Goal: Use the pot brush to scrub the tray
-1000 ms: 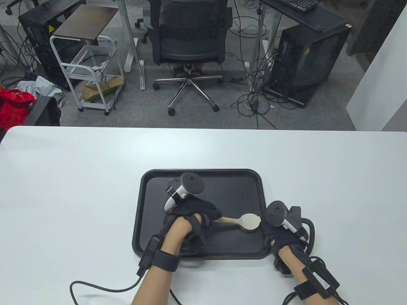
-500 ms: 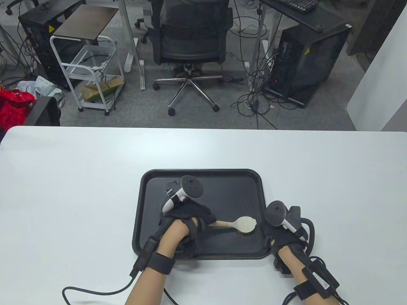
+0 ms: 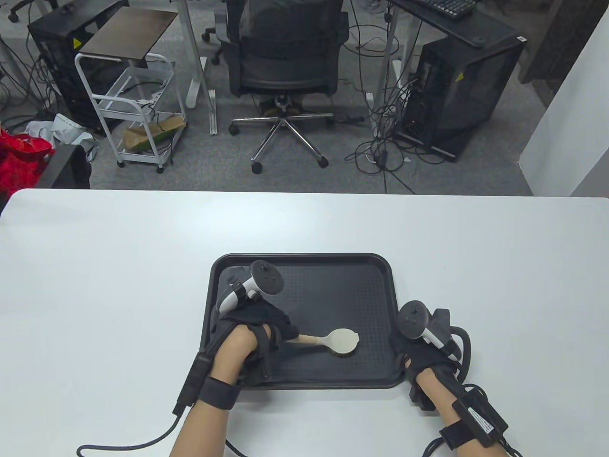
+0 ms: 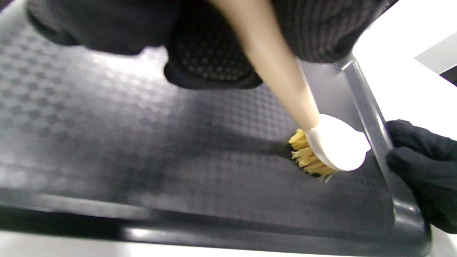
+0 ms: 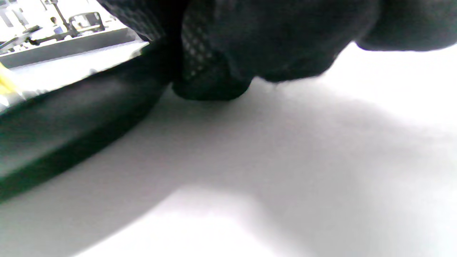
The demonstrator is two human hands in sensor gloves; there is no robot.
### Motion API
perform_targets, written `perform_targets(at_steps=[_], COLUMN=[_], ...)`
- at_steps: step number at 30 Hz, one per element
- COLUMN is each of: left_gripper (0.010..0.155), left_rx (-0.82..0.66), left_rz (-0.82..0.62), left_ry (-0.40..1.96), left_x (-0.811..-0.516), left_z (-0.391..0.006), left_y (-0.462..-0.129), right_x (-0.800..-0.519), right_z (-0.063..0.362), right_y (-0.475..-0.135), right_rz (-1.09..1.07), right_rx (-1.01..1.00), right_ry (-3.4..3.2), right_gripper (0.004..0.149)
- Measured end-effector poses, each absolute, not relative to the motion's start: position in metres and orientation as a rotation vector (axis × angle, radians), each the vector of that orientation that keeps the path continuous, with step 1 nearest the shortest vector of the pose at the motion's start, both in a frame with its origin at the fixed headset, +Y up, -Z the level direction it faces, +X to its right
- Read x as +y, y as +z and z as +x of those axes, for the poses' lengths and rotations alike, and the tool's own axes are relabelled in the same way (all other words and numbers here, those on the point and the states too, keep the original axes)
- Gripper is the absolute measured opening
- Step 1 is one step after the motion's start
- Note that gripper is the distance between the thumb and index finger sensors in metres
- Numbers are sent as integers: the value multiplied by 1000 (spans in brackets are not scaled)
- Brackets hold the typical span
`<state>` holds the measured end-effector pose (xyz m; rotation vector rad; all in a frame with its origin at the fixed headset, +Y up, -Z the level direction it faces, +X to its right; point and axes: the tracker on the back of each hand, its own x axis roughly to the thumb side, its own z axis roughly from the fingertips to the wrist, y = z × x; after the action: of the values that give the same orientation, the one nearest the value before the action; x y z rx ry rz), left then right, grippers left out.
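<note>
Black sensor gloves, white-and-black trackers (image 3: 257,285), dark wrist straps, trailing cables.

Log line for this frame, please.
step: scrubbing | left hand: grips pot brush handle, bristles on tray floor | right hand: at tray's right rim

A white worktop (image 3: 119,285) with rounded far corners carries a black rectangular tray (image 3: 376,266) near its front edge, about midway across. A black cable (image 3: 128,445) trails over the worktop by the front edge, left of the tray.
</note>
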<state>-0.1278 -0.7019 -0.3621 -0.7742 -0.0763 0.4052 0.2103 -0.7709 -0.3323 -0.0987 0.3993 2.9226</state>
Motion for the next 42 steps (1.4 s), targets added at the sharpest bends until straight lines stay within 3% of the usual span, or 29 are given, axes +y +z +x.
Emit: perform_targets(at_steps=[24, 42], left_gripper=[54, 50], left_rx=[185, 412], left_rz=[-726, -608], left_ry=[575, 743], left_x=[-695, -699], left_z=[-265, -365], left_y=[-350, -316], right_x=[-771, -771], right_z=[210, 210], right_y=[-332, -332], right_rz=[-100, -103], right_rx=[400, 397], right_ry=[2920, 2922], right_gripper=[60, 60])
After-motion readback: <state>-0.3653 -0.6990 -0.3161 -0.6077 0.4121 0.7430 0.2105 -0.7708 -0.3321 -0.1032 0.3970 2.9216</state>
